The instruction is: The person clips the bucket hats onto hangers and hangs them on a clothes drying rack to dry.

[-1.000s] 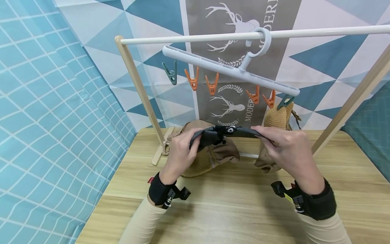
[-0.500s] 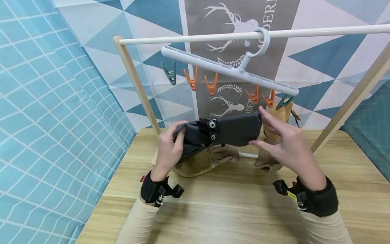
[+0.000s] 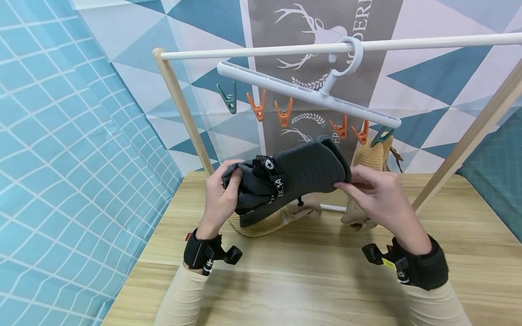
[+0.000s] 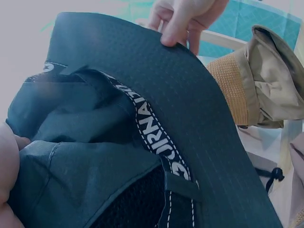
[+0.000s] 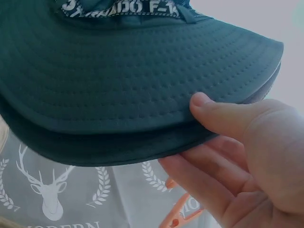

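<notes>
A dark bucket hat (image 3: 310,167), folded flat, spans the space between both hands above the table; a lettered band (image 5: 128,8) runs round its crown. My left hand (image 3: 220,194) grips the crown, thumb on the near side. At the other end, my right hand (image 3: 379,192) pinches the brim (image 5: 133,95) between thumb and fingers, as the right wrist view also shows. The brim points right and slightly up. Behind the hat, one tan hat (image 3: 261,226) lies on the table, partly hidden, and another tan hat (image 3: 367,158) hangs at the right.
Over the hands, a pale blue hanger (image 3: 285,88) hangs tilted from a white rod (image 3: 253,52) on a wooden frame (image 3: 183,108). Several orange clips (image 3: 283,113) and teal clips (image 3: 229,97) dangle from it; the right teal clip meets the hanging tan hat. The wooden table (image 3: 285,285) lies below.
The dark hat has turned from nearly edge-on to showing its brim and band. My left hand has shifted left; my right hand's fingers spread at the brim, then pinched it again.
</notes>
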`<state>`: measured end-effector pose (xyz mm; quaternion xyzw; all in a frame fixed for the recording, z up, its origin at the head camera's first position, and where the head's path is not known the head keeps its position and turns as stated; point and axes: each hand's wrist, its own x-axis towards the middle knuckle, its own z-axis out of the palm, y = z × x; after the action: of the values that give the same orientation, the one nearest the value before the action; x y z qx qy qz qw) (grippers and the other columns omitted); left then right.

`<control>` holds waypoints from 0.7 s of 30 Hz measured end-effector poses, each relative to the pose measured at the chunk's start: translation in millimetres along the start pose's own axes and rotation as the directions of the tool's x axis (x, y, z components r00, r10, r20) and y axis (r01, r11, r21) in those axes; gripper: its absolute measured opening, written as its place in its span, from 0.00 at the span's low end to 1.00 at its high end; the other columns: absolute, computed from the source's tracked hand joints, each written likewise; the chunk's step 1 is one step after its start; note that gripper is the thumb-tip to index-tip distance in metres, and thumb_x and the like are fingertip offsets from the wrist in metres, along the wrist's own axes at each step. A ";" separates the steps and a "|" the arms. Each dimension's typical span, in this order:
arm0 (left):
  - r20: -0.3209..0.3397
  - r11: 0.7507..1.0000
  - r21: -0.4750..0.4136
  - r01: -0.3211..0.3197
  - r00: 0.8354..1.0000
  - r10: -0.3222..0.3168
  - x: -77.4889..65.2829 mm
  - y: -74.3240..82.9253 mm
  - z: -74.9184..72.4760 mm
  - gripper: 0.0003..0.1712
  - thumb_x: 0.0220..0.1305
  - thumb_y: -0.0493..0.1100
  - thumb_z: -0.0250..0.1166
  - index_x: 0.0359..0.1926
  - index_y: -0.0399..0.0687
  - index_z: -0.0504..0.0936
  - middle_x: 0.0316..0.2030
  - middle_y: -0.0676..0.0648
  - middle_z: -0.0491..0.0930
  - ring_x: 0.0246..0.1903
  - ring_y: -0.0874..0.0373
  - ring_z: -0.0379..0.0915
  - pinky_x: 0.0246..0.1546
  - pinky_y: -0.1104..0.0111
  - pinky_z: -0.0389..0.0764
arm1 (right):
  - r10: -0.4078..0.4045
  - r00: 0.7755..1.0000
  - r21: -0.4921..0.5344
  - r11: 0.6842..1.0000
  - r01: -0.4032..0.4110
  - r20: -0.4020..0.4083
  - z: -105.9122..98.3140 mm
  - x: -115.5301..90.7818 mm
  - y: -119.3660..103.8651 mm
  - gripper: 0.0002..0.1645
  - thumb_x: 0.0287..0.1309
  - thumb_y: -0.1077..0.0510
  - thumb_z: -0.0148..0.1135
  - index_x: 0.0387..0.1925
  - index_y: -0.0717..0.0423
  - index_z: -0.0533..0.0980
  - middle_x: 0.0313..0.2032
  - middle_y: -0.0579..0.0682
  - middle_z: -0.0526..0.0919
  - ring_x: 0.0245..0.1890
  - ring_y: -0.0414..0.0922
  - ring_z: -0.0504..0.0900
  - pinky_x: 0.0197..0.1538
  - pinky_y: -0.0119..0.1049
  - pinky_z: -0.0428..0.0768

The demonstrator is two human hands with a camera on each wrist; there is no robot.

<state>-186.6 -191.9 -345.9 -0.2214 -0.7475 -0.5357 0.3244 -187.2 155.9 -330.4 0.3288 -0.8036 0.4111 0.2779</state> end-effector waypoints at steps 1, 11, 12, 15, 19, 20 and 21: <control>0.006 1.000 -0.002 0.005 1.000 -0.005 -0.1 -0.6 0.2 0.12 0.84 0.30 0.58 0.57 0.27 0.85 0.48 0.27 0.87 0.42 0.71 0.80 0.47 0.77 0.78 | -0.008 1.000 0.007 1.000 0.008 -0.015 -0.5 -0.5 -0.8 0.17 0.55 0.79 0.80 0.44 0.62 0.91 0.35 0.55 0.96 0.39 0.12 0.84 0.45 0.12 0.83; 0.095 0.995 -0.047 -0.084 0.992 0.088 -0.6 -7.0 -4.3 0.24 0.80 0.36 0.56 0.71 0.28 0.78 0.61 0.24 0.84 0.58 0.71 0.83 0.62 0.75 0.80 | -0.025 0.987 -0.085 0.996 0.012 -0.156 -3.1 -1.9 -6.9 0.15 0.51 0.79 0.82 0.41 0.70 0.89 0.32 0.61 0.95 0.39 0.06 0.77 0.43 0.10 0.79; 0.099 0.992 -0.041 -0.118 0.988 0.122 0.1 -7.2 -4.8 0.28 0.80 0.40 0.57 0.73 0.29 0.77 0.63 0.24 0.84 0.62 0.69 0.83 0.65 0.74 0.79 | -0.026 0.985 -0.095 0.995 0.010 -0.171 -3.3 -2.0 -8.1 0.15 0.51 0.79 0.82 0.42 0.70 0.89 0.32 0.62 0.95 0.40 0.06 0.76 0.43 0.09 0.78; 0.092 0.977 -0.008 -0.215 0.972 0.214 2.6 -5.6 -4.7 0.39 0.78 0.55 0.63 0.77 0.31 0.74 0.68 0.26 0.82 0.69 0.58 0.82 0.71 0.70 0.76 | -0.055 0.978 -0.146 0.989 0.026 -0.199 -2.9 -1.6 -11.9 0.15 0.52 0.78 0.82 0.43 0.70 0.89 0.33 0.63 0.95 0.36 0.17 0.86 0.46 0.08 0.77; 0.091 0.953 0.062 -0.297 0.952 0.291 3.5 -0.2 -0.7 0.50 0.75 0.68 0.69 0.78 0.33 0.74 0.72 0.29 0.81 0.73 0.43 0.78 0.78 0.62 0.73 | -0.135 0.969 -0.225 0.970 0.087 -0.208 1.2 -1.3 -15.8 0.17 0.50 0.78 0.83 0.43 0.69 0.90 0.34 0.62 0.96 0.28 0.50 0.94 0.47 0.07 0.75; 0.094 0.948 0.079 -0.307 0.949 0.300 3.2 1.2 0.6 0.50 0.75 0.68 0.70 0.79 0.34 0.74 0.72 0.30 0.81 0.73 0.42 0.77 0.79 0.61 0.71 | -0.161 0.965 -0.246 0.963 0.108 -0.205 2.4 -1.4 -16.5 0.17 0.49 0.78 0.84 0.43 0.69 0.90 0.34 0.62 0.96 0.27 0.55 0.94 0.45 0.08 0.76; 0.096 0.944 0.099 -0.314 0.947 0.305 2.8 2.4 1.9 0.51 0.74 0.69 0.70 0.79 0.35 0.74 0.72 0.31 0.81 0.74 0.43 0.76 0.80 0.60 0.69 | -0.183 0.962 -0.262 0.957 0.127 -0.201 3.8 -1.7 -17.0 0.18 0.49 0.77 0.84 0.42 0.68 0.90 0.33 0.61 0.95 0.25 0.54 0.93 0.43 0.10 0.77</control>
<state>-187.3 -189.4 -342.7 -0.3385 -0.7449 -0.4256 0.3866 -173.9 145.6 -325.4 0.3058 -0.7835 0.3191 0.4368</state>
